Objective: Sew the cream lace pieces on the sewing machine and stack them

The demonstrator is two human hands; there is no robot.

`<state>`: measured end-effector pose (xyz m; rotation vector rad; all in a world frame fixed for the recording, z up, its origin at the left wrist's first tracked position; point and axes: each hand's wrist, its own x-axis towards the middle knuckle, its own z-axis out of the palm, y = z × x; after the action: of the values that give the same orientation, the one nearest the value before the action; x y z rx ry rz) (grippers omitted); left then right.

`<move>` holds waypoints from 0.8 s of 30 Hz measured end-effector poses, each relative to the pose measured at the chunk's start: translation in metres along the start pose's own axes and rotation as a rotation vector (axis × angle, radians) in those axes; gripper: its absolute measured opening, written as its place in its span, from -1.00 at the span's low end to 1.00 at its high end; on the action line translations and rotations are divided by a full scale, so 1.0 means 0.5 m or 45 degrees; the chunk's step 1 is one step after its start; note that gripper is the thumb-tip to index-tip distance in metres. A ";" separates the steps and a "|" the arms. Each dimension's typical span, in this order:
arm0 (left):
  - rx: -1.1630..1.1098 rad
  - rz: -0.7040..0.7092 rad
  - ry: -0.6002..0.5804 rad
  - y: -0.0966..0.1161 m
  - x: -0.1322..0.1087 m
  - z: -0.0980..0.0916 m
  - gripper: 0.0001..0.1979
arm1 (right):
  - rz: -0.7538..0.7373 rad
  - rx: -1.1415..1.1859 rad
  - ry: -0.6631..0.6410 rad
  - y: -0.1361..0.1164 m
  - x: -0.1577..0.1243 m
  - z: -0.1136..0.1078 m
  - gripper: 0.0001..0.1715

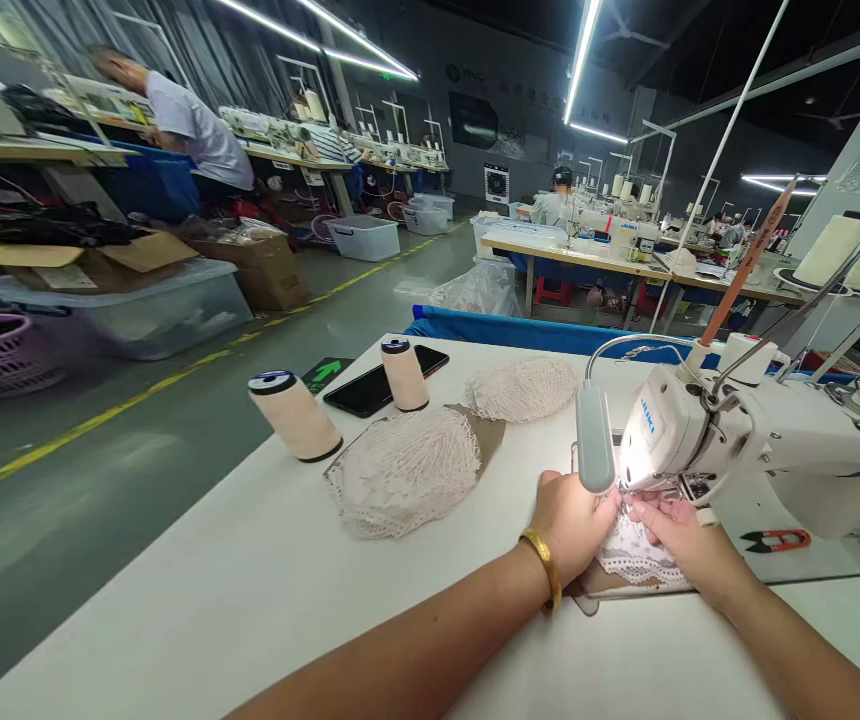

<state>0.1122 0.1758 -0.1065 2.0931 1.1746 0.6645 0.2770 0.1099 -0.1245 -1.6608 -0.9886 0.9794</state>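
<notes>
My left hand (571, 522), a gold bangle at its wrist, pinches the far left edge of a white lace piece (636, 555) beside the needle of a white sewing machine (659, 425). From the other side my right hand (681, 540) has its fingers closed on the same lace, close under the machine head. The lace lies over a brownish flat piece on the machine bed. A grey lamp (595, 440) hangs just above my left fingers and partly hides the stitching spot. Red-handled thread snips (776, 541) rest on the bed right of my right hand.
Left on the white table (197, 600) lie a large lace stack (407, 470), a smaller lace pile (524, 388), two thread cones (295, 415) (404, 373) and a black phone (370, 390). A co-worker (197, 130) sits at a far-left bench. Plastic bins (362, 238) stand along the aisle.
</notes>
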 end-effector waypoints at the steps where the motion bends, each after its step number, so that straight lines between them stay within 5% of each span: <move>1: 0.000 -0.004 0.000 0.001 0.000 -0.001 -0.77 | 0.004 0.001 0.003 0.000 0.000 0.000 -0.45; 24: 0.008 0.003 -0.002 -0.003 0.003 0.005 -0.75 | -0.024 0.025 -0.073 0.024 0.020 -0.012 -0.40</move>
<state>0.1137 0.1770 -0.1090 2.1002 1.1751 0.6612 0.2881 0.1144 -0.1364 -1.6120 -1.0279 1.0264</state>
